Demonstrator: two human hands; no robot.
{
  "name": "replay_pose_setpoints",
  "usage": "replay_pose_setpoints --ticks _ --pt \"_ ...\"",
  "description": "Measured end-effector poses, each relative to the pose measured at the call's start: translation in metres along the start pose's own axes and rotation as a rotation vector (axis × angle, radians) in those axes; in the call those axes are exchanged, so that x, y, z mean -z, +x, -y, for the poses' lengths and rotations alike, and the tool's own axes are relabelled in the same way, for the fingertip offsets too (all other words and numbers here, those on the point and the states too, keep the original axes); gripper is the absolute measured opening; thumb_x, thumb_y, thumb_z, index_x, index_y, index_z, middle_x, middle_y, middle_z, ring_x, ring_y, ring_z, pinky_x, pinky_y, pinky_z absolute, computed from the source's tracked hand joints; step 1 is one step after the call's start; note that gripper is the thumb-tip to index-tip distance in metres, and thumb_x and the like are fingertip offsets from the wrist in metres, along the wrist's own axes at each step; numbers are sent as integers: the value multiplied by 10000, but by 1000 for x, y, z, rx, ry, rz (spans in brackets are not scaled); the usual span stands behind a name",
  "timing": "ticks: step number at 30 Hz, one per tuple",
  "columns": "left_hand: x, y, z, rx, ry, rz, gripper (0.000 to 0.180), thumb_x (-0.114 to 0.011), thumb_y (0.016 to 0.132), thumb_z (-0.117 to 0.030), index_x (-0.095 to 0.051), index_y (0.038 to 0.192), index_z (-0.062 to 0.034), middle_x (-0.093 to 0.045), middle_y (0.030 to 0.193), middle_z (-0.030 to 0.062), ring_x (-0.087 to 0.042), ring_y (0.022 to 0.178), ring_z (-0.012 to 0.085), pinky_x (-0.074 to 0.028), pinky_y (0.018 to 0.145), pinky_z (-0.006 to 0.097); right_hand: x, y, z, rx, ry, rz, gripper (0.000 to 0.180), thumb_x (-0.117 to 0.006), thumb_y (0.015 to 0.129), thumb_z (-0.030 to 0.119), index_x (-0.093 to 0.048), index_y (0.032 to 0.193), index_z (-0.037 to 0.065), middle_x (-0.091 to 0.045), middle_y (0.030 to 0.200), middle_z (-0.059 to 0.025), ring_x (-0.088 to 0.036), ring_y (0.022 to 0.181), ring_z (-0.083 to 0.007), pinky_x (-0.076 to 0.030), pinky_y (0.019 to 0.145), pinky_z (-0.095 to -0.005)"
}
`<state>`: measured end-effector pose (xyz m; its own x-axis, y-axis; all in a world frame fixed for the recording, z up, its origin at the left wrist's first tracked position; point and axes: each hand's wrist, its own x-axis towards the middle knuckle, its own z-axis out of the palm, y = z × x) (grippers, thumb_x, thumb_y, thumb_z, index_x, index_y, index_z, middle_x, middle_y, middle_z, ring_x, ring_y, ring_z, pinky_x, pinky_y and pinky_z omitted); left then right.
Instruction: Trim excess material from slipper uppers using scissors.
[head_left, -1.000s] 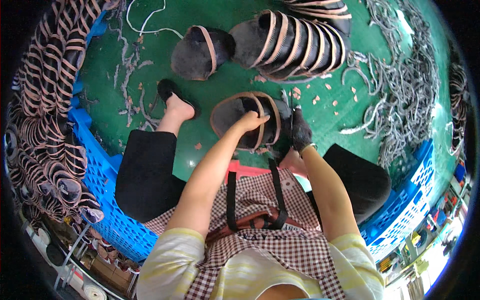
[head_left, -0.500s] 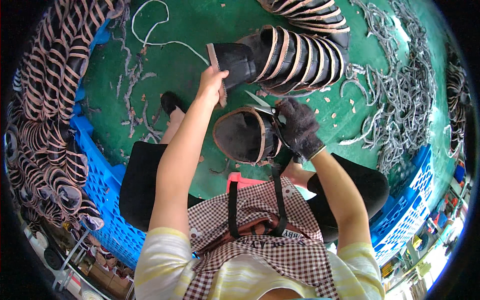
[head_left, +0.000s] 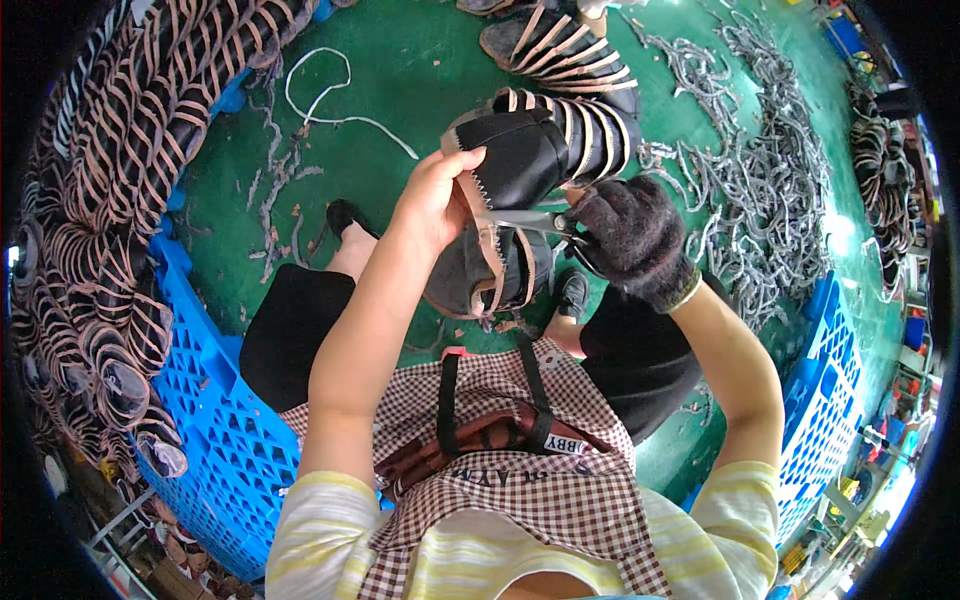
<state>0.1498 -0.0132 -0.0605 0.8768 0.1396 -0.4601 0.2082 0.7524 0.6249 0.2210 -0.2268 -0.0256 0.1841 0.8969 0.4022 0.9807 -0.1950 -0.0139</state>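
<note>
Left of middle, left hand (head_left: 435,200): thumb over the rim of a black shoe piece (head_left: 520,145), other fingers mostly hidden beneath; I read that as a pinching grasp.
Black shoe piece: just right of that hand, on the far side of a second shoe piece (head_left: 460,285); I judge it light, pliable, slightly slick, hardly fragile.
Best hold: its left rim, I reckon, thumb on top and clear of the blades.
Tan strip (head_left: 490,242): zigzag-edged, trailing nearward from the rim; probably limp, so I'd want it under tension.
Scissors (head_left: 530,219): stiff metal, blades pointing left at the strip; whether they meet I cannot tell.
Right hand (head_left: 635,240): dark-gloved, fingers wrapped around the scissors' handles.
Room, left: heaped banded pieces (head_left: 110,250), with a blue lattice panel (head_left: 215,430) to their right.
Surface: green floor (head_left: 390,95), smooth-looking, a white cord (head_left: 345,121) lying far left.
Room, far middle: a row of banded uppers (head_left: 600,135).
Room, right: I see tangled grey scraps (head_left: 770,190), then another blue panel (head_left: 825,370) nearer.
</note>
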Motion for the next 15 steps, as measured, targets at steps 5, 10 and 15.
replay_pose_setpoints --ticks 5,10,15 --pt "-50 -42 33 -109 -49 126 246 -500 824 -151 -509 1011 7 -583 990 136 -581 873 232 -484 788 394 43 -10 41 -387 336 -223 476 -664 599 154 -512 1032 29 -547 819 -138 -551 702 -320 -440 605 -393" --pt "-103 -76 40 -127 216 400 273 -571 806 -134 -521 1026 19 -585 962 105 -585 868 216 -493 754 360 87 -38 46 -765 243 -342 428 -619 672 84 -490 1077 32 -552 862 -168 -567 754 -345 -455 644 -388" --pt "-107 -92 56 -1470 1489 269 344 -691 603 -64 -577 927 -74 -562 900 52 -524 850 254 -431 714 353 45 -124 18 -1068 431 -477 225 -642 749 85 -548 953 78 -569 727 -68 -562 660 -167 -448 590 -318"
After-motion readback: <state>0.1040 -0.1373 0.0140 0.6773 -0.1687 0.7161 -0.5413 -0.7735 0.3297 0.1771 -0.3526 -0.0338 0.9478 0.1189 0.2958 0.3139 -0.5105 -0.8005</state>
